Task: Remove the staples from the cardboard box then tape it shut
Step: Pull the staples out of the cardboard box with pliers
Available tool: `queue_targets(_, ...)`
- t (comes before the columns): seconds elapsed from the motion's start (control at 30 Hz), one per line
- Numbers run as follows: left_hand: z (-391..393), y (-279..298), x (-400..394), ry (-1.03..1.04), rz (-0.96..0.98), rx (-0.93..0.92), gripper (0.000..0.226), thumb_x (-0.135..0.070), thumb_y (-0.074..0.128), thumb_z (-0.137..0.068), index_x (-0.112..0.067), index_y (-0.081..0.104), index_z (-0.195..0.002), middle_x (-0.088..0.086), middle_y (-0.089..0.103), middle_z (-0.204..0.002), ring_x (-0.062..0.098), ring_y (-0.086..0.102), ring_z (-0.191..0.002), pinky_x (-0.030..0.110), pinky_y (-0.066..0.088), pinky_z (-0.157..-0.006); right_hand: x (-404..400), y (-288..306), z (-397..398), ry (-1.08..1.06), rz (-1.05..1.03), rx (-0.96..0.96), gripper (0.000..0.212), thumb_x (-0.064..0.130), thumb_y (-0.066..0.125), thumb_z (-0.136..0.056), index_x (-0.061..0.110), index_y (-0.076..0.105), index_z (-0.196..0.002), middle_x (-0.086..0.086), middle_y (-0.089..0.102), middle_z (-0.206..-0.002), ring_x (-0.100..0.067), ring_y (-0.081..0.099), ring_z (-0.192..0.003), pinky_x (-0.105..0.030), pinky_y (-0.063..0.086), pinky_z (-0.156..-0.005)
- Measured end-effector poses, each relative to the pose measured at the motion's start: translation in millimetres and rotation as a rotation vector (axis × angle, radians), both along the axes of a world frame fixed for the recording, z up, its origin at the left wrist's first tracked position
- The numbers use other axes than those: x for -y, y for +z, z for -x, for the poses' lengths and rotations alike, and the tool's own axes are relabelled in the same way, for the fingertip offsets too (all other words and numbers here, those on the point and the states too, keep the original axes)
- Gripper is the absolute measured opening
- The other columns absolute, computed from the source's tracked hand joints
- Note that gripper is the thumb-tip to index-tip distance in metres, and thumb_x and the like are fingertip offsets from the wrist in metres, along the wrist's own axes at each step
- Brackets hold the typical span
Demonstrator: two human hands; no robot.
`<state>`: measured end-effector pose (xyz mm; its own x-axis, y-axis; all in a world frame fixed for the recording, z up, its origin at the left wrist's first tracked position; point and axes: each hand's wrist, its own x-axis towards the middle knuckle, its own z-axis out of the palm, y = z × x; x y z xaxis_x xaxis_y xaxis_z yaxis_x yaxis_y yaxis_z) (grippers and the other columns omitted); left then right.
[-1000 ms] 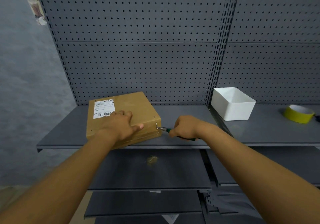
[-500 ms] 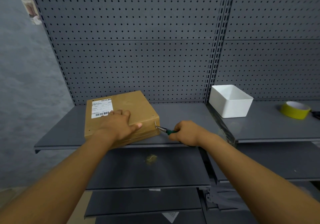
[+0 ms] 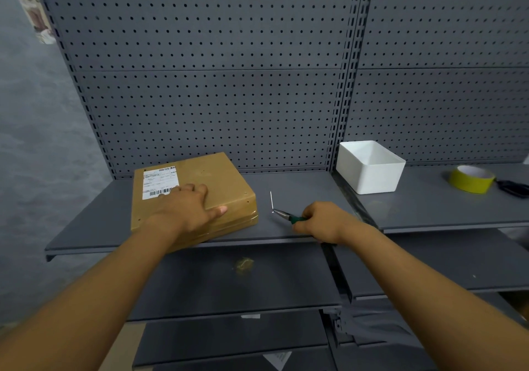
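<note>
A flat brown cardboard box (image 3: 217,178) with a white shipping label lies on the grey shelf (image 3: 300,190). My left hand (image 3: 186,210) rests flat on its top, fingers straight, thumb at the near right corner. To the right of the box my right hand (image 3: 323,221) grips green-handled pliers (image 3: 286,216). A thin straightened staple (image 3: 271,200) sticks up from the plier tips, clear of the box. Small holes show along the box's edges.
A white plastic bin (image 3: 372,170) stands on the right shelf. Further right lie a yellow tape roll (image 3: 471,181) and a dark tool (image 3: 513,188). Grey pegboard (image 3: 214,84) backs the shelves. Lower shelves sit below; a wall is at left.
My right hand has pulled the pliers to the right, away from the box's corner, and a staple has come out with them. My left hand stays on the box.
</note>
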<state>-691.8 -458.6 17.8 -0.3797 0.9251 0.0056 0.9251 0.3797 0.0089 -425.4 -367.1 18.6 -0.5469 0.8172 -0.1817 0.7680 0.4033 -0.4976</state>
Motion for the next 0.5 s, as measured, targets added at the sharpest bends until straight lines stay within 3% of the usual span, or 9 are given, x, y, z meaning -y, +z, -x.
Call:
queue_targets(0.13,1.1,1.3,3.6,-0.028,0.009,0.022,0.075,-0.072,0.034,-0.086,-0.021,0.032,-0.14,0.009,0.034,-0.149,0.031,0.037,-0.131,0.044,0.034,-0.106,-5.3,3.1,-1.9,-0.052,-0.038,-0.063,0.034,0.035,0.059,-0.088,0.009,0.048,-0.068,-0.005,0.047,-0.065,-0.019,0.042,-0.056,-0.026,0.033,-0.052)
queue_targets(0.3,7.0,2.2,11.6,-0.06,0.016,0.057,0.078,-0.078,0.033,-0.081,-0.027,0.034,-0.14,0.002,0.035,-0.148,0.027,0.037,-0.13,0.045,0.034,-0.106,-8.7,4.3,12.5,-0.101,-0.095,-0.145,0.032,0.036,0.06,-0.087,0.006,0.056,-0.077,-0.004,0.05,-0.068,-0.02,0.045,-0.06,-0.028,0.035,-0.055)
queue_targets(0.4,10.9,7.3,7.8,-0.015,-0.032,0.115,0.072,-0.079,0.022,-0.082,-0.029,0.046,-0.129,0.0,0.044,-0.138,0.027,0.042,-0.124,0.049,0.034,-0.104,-9.5,5.7,21.2,-0.125,-0.136,-0.183,0.029,0.035,0.06,-0.087,0.007,0.057,-0.077,-0.004,0.051,-0.069,-0.021,0.049,-0.063,-0.028,0.037,-0.055)
queue_targets(0.5,5.9,12.0,-7.7,-0.028,-0.128,0.068,0.057,-0.067,0.031,-0.09,-0.022,0.053,-0.117,0.005,0.051,-0.125,0.026,0.048,-0.115,0.043,0.041,-0.096,-11.8,6.7,23.5,-0.15,-0.174,-0.206,0.029,0.035,0.059,-0.087,0.01,0.055,-0.074,-0.004,0.051,-0.069,-0.023,0.051,-0.066,-0.029,0.038,-0.057)
